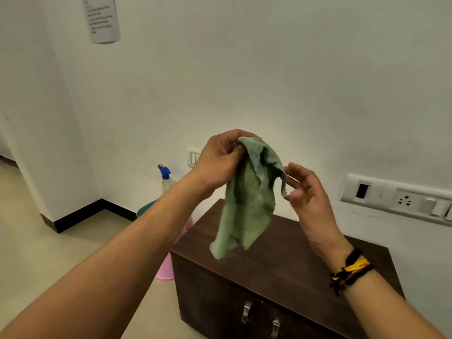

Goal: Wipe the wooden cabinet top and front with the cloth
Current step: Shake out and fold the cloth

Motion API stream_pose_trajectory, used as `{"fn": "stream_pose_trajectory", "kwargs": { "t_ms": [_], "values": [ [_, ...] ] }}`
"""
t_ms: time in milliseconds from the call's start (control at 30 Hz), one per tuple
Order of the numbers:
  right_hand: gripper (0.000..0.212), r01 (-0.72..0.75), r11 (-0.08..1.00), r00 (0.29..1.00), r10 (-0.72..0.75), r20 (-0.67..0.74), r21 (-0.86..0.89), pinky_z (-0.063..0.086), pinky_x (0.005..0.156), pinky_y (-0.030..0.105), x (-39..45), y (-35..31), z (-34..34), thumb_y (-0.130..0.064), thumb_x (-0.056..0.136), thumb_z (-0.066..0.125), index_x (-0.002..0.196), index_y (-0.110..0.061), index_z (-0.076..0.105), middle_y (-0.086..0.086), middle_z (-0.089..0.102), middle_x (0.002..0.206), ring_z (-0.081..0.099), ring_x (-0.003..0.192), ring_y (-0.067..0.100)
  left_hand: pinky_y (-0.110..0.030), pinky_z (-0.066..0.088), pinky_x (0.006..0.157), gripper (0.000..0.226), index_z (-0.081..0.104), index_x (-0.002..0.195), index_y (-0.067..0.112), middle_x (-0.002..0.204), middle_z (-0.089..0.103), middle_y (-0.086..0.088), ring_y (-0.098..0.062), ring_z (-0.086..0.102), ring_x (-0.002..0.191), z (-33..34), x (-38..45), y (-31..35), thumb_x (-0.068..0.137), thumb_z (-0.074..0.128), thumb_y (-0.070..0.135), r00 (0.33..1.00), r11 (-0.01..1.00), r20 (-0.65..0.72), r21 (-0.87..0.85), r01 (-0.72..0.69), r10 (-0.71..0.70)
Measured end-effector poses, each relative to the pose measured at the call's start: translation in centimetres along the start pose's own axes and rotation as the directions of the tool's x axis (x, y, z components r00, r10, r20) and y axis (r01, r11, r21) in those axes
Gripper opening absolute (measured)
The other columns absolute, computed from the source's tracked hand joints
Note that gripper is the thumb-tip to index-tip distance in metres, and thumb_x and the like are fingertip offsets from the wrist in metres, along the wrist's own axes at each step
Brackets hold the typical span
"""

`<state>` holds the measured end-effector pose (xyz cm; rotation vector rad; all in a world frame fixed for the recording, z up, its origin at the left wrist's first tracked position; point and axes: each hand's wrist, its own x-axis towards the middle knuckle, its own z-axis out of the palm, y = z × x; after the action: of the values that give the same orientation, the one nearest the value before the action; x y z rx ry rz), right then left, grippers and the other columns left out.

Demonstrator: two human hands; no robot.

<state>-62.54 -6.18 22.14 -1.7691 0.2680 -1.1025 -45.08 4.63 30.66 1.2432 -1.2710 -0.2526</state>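
Bottle (165, 178) first: a spray bottle with a blue nozzle stands at the far left, low against the wall, beside a pink bucket (182, 231) that sits just left of the cabinet. A wide swing of the left arm on the way down could, I judge, knock either one.

Next comes the left hand (217, 162), closed tight on the top of the cloth (247, 199), fingers curled and pinching a bunched corner. The green cloth hangs slack from that pinch, in the air above the cabinet (305, 265), touching nothing below. It is crumpled and uneven, so pressed down like this it would likely drag as a wad and leave streaks or missed patches on the top.

The right hand (305, 192) is half open, thumb and fingertips only lightly at the cloth's right edge; whether it truly grips is hard to tell. If that hold is as loose as it looks, the edge may slip free as the cloth is spread.

Below, the dark wooden top is bare and the front doors with their metal handles (247, 311) are unwiped as far as I can judge; the cloth could snag on them. Wall sockets (403, 199) sit near on the right, a worry if the cloth is wet.
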Motion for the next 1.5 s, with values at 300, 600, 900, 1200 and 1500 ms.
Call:
{"fn": "stream_pose_trajectory", "kwargs": {
  "t_ms": [300, 600, 900, 1200, 1500],
  "values": [
    [0.065, -0.222, 0.87, 0.974, 0.221, 0.054, 0.44, 0.054, 0.098, 0.044, 0.4, -0.1, 2.7, -0.021, 0.077, 0.083, 0.134, -0.006, 0.054, 0.015, 0.07, 0.126, 0.066, 0.119, 0.033, -0.025, 0.053, 0.076, 0.021, 0.067, 0.105, 0.006, 0.09, 0.072, -0.001, -0.01, 0.067, 0.084, 1.0, 0.1, 1.2, 0.103, 0.047, -0.002, 0.996, 0.992, -0.078, -0.11, -0.057, 0.049],
    [0.026, -0.284, 0.795, 0.954, 0.29, 0.075, 0.537, 0.058, 0.08, 0.048, 0.8, -0.7, 2.7, -0.013, 0.087, 0.068, 0.103, 0.006, 0.064, 0.023, 0.069, 0.098, 0.067, 0.089, 0.037, -0.042, 0.057, 0.095, 0.029, 0.065, 0.122, 0.019, 0.119, 0.074, -0.001, -0.018, 0.069, 0.112, -0.5, -2.6, -2.3, 0.097, 0.063, 0.005, 0.963, 0.984, 0.24, 0.157, 0.081, -0.118],
    [0.01, -0.296, 0.753, 0.953, 0.195, 0.23, 0.588, 0.06, 0.08, 0.041, 1.2, -3.0, -1.0, -0.002, 0.083, 0.057, 0.088, -0.004, 0.065, 0.011, 0.07, 0.122, 0.069, 0.109, 0.031, -0.032, 0.058, 0.084, 0.031, 0.078, 0.095, 0.016, 0.119, 0.074, -0.009, -0.024, 0.069, 0.113, -3.0, -2.3, -0.4, 0.089, 0.063, -0.011, 0.967, 0.982, 0.253, -0.175, 0.065, -0.019],
    [0.033, -0.272, 0.785, 0.961, 0.186, 0.207, 0.557, 0.061, 0.072, 0.032, 2.0, -4.5, 0.0, 0.003, 0.086, 0.058, 0.112, -0.011, 0.074, 0.01, 0.076, 0.102, 0.074, 0.088, 0.021, -0.034, 0.056, 0.082, 0.028, 0.067, 0.107, 0.004, 0.092, 0.073, 0.003, -0.007, 0.065, 0.092, -2.3, -3.5, -1.3, 0.088, 0.054, -0.013, 0.899, 0.987, 0.434, 0.159, -0.015, -0.056],
    [0.048, -0.506, 0.692, 0.808, 0.589, 0.002, 0.515, 0.056, 0.093, 0.044, -2.1, 1.2, -3.5, -0.003, 0.106, 0.035, 0.09, -0.015, 0.078, 0.007, 0.078, 0.074, 0.074, 0.1, 0.016, -0.04, 0.058, 0.078, 0.016, 0.071, 0.092, 0.002, 0.089, 0.075, -0.018, -0.028, 0.069, 0.082, -1.4, -2.7, -1.3, 0.099, 0.056, 0.001, 0.948, 0.947, 0.056, -0.057, 0.317, -0.314]
  ]
}}
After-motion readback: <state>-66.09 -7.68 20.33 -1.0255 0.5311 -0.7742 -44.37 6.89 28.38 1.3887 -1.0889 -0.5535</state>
